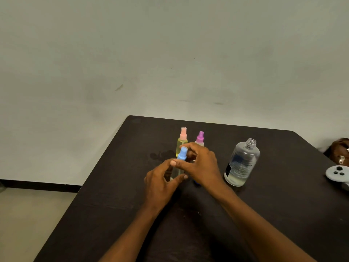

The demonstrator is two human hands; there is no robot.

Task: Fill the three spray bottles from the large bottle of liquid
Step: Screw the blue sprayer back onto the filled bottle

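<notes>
A small clear spray bottle with a blue spray top stands on the dark table. My left hand grips its body. My right hand pinches the blue top between thumb and fingers. Behind them stand a spray bottle of yellowish liquid with a pink top and one with a purple top, its body mostly hidden by my right hand. The large clear bottle stands uncapped to the right, with a little liquid at its bottom.
A wet patch lies on the table left of the bottles. A small blue object peeks out under my right wrist. At the right edge lie a white controller and a brown bag. The table's left edge drops to the floor.
</notes>
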